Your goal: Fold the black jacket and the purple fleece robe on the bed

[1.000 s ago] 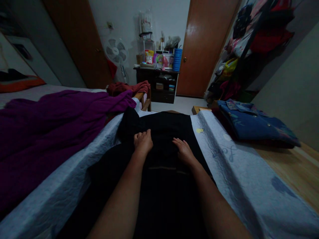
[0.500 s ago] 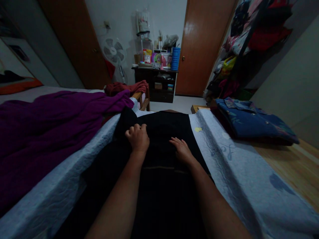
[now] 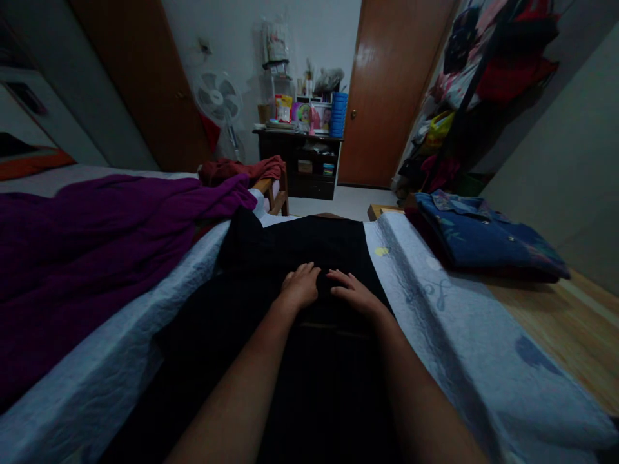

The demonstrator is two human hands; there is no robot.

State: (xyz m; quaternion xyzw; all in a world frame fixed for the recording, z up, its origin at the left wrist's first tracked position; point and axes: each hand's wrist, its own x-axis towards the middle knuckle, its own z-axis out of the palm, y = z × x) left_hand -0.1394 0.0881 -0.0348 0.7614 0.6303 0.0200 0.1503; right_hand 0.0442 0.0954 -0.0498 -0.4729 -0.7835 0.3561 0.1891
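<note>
A black garment (image 3: pixel 319 238) lies spread on the pale patterned sheet (image 3: pixel 435 335) in front of me; its exact kind is hard to make out in the dim light. My left hand (image 3: pixel 302 285) rests on the cloth near its middle, fingers stretched forward and holding nothing. Just to its right, my right hand (image 3: pixel 354 293) lies on the same cloth with its fingers extended and apart. A small gap separates the two hands. On the left, a sleeve-like part of the garment (image 3: pixel 242 232) is bunched up.
A folded blue denim garment (image 3: pixel 483 229) sits on a darker folded cloth at right. Purple fabric (image 3: pixel 106 225) covers the bed at left. Farther back stand a white fan (image 3: pixel 219 96), a dark cabinet (image 3: pixel 300 180) and a wooden door (image 3: pixel 382 96).
My left hand has moved right across the black garment, from its left side to beside my right hand, and its curled fingers have straightened. My right hand stays nearly in place.
</note>
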